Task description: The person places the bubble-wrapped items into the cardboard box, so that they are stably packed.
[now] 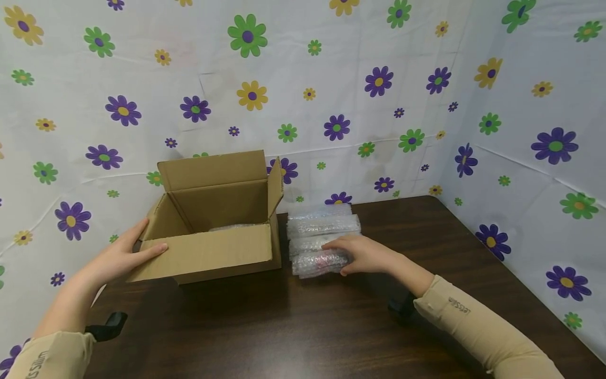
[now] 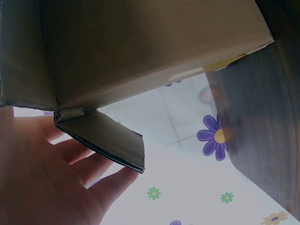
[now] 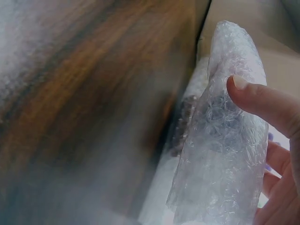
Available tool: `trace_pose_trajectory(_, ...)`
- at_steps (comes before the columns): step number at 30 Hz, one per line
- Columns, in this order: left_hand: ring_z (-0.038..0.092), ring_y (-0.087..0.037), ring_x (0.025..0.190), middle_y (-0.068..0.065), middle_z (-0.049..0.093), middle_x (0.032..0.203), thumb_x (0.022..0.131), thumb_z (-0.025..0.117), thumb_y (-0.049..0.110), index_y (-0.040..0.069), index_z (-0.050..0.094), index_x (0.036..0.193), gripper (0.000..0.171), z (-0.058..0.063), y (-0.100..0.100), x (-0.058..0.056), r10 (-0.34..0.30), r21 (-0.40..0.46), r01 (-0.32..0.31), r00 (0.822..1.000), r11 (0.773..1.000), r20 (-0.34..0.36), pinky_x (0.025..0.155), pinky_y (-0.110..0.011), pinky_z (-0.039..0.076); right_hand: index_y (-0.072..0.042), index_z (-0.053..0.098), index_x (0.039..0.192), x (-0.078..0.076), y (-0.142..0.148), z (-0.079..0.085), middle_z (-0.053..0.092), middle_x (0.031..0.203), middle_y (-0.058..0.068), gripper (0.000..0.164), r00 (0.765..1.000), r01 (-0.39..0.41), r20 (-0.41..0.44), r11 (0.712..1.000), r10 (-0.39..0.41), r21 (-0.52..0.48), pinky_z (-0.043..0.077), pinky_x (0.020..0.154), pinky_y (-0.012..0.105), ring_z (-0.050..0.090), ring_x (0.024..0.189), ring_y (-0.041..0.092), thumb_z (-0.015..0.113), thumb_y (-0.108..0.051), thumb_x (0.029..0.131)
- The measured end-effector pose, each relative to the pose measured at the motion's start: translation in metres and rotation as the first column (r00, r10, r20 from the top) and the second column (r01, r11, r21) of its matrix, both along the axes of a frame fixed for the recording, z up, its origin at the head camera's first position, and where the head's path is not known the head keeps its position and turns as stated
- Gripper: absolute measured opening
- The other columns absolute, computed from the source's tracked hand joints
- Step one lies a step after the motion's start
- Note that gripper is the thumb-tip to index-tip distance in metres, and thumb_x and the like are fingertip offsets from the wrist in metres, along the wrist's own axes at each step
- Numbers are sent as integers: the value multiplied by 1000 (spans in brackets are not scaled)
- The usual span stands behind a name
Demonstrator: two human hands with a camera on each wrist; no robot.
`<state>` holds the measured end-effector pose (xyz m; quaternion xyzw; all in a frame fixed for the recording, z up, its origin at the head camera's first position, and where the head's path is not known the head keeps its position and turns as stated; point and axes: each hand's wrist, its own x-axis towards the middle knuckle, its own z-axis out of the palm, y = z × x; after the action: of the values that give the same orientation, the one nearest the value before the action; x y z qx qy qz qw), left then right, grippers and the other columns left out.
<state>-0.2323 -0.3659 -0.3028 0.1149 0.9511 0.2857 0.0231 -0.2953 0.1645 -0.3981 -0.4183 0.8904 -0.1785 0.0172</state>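
Note:
An open cardboard box (image 1: 222, 250) stands at the left of the table with its flaps spread. My left hand (image 1: 124, 253) grips its left corner, thumb over the front flap and fingers behind a side flap (image 2: 105, 140). Inside the box, a bit of clear wrap (image 1: 232, 227) shows; the rest of the inside is hidden by the front flap. Right of the box, several bubble-wrapped rolls (image 1: 324, 225) lie side by side. My right hand (image 1: 366, 254) holds the nearest bubble-wrapped roll (image 3: 225, 140) at its right end, with thumb and fingers on opposite sides. Something reddish shows through its wrap.
The dark wooden table (image 1: 284, 326) runs up to a flower-patterned sheet (image 1: 293, 95) at the back and right. The box's raised rear flap (image 1: 213, 171) and right flap (image 1: 275, 187) stand up, the right one beside the rolls.

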Motion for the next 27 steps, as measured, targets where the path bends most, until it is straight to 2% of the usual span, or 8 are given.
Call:
trace_pose_trajectory(19, 1, -57, 138, -36, -1, 154, 97, 56, 40, -2, -7, 152, 94, -2, -2, -2, -5, -4, 5, 1000, 1000, -5, 100, -76, 11, -23, 57, 137, 11, 4, 25, 61, 127, 3, 63, 999, -10, -48, 1000, 10, -13, 50, 92, 41, 56, 114, 21, 81, -18, 79)
trace_pose_trajectory(27, 2, -58, 137, -37, -1, 153, 97, 56, 40, -2, -7, 152, 94, -1, -2, -3, -9, -4, 9, 1000, 1000, 1, 100, -76, 12, -24, 57, 137, 16, 3, 31, 61, 127, 2, 63, 998, -24, -57, 1000, 23, -16, 49, 93, 41, 55, 115, 20, 81, -18, 79)
